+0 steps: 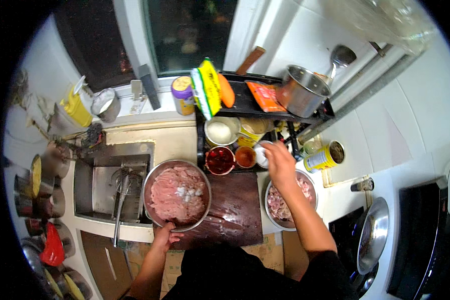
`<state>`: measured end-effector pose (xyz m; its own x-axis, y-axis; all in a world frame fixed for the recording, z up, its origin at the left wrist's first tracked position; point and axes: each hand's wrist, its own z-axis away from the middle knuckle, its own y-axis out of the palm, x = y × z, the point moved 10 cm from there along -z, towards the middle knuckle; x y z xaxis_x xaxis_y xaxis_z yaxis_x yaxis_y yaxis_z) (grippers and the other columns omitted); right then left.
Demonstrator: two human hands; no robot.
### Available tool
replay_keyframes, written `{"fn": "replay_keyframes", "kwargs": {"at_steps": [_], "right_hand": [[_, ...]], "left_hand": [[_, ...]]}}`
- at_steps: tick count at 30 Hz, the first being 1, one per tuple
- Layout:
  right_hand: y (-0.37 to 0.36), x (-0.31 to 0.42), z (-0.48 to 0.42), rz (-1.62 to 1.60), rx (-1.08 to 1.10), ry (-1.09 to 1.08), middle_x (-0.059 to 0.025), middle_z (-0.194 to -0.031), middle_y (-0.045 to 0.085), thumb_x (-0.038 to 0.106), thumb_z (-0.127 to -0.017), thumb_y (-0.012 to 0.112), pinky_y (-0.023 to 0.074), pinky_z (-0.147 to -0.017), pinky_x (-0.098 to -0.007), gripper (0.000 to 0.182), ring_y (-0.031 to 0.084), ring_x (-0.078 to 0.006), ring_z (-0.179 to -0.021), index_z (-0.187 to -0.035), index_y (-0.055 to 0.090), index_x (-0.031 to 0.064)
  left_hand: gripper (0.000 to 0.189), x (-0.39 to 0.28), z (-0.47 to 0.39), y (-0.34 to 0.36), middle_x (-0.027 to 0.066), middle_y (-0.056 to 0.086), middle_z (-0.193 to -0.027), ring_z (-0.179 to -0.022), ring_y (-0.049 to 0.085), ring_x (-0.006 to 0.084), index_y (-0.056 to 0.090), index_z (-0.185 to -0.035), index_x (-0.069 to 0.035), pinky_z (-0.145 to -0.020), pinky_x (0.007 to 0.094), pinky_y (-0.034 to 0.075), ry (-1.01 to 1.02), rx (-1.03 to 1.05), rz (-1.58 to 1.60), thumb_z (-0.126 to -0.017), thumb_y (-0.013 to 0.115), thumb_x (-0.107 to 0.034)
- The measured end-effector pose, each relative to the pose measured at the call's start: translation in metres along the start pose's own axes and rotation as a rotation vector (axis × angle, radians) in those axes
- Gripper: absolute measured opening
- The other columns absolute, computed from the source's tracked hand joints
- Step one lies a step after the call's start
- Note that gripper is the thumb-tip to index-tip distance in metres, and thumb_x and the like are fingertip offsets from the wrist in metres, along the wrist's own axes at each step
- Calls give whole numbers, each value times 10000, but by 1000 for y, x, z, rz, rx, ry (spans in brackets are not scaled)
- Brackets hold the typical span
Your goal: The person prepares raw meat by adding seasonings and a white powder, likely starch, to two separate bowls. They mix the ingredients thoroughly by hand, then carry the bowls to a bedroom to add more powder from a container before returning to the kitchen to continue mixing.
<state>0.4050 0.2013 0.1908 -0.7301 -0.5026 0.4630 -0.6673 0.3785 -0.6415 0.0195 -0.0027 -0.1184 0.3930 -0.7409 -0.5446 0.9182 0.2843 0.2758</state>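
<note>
My left hand [167, 236] grips the near rim of a stainless steel bowl [207, 208]. Inside the bowl lies pale pink minced meat [174, 185], with white clumps [189, 195] heaped on its right side. Farther right and away from me, my right hand [281, 159] is over a small container of white granules [261, 154]. Its fingertips pinch a thin metal utensil [250, 138], blurred and partly hidden. Beside that container stand a bowl of dark red sauce [220, 160] and a cup of orange-brown seasoning [245, 156]. Beneath my right forearm is a second steel bowl [267, 210] of chopped meat [281, 204].
A dark wet cutting board [234, 210] bears a knife [221, 221]. Left is a sink [101, 187] with a whisk [120, 206] across it. A black rack [243, 93] holds a steel pot [303, 92] and packets. A wok [373, 236] stands right.
</note>
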Motion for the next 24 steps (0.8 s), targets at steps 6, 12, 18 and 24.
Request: {"fn": "replay_keyframes", "kwargs": {"at_steps": [6, 12, 18, 24], "right_hand": [[214, -43, -39, 472, 844, -153, -184, -1006, 656, 125, -915, 466, 545, -742, -432, 239, 666, -351, -895, -990, 668, 23], [281, -176, 7, 518, 1096, 184, -239, -1147, 620, 206, -900, 436, 498, -902, -477, 343, 609, -377, -1090, -1077, 650, 5], [278, -176, -5, 364, 915, 160, -270, -1045, 642, 331, -957, 430, 500, -835, -514, 357, 634, -426, -933, -1080, 601, 43], [217, -145, -11, -352, 497, 568, -79, -759, 634, 175, -1002, 436, 543, -612, -315, 274, 632, -165, -632, -994, 618, -29]], "left_hand": [[383, 19, 17, 23, 193, 669, -1012, -730, 707, 308, 466, -1231, -1, -493, 325, 558, -28, -36, -23, -915, 538, -205], [399, 37, 18, 55, 145, 676, -1017, -732, 714, 284, 492, -1221, -1, -527, 317, 539, -17, 60, -24, -923, 548, -259], [391, 37, 11, 55, 148, 670, -1012, -726, 714, 273, 500, -1199, 12, -517, 309, 526, -24, 52, -76, -932, 543, -271], [374, 25, 16, 50, 164, 680, -977, -708, 707, 254, 498, -1197, 16, -506, 306, 529, -23, 35, -111, -943, 511, -258]]}}
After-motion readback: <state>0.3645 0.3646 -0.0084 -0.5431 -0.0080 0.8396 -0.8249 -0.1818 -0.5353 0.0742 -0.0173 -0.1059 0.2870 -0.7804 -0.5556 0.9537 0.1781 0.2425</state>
